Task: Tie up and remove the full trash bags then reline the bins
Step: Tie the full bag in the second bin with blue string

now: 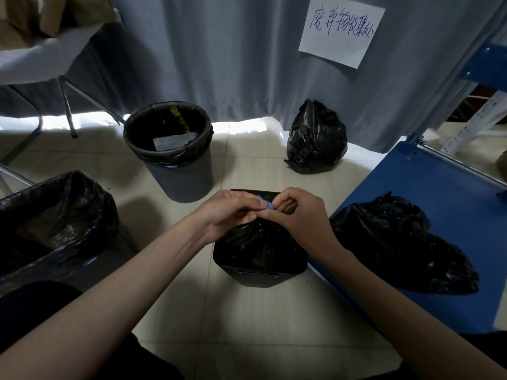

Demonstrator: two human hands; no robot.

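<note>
Both hands, left [230, 212] and right [296, 212], pinch blue drawstring [267, 205] over black bag [260, 242] in square bin [258, 278]; contents hidden.

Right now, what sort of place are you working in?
Probably a makeshift waste-collection corner in a workroom: a handwritten paper sign on a grey curtain, a round grey bin lined in black, and a tied black plastic trash bag on the tiled floor.
</note>
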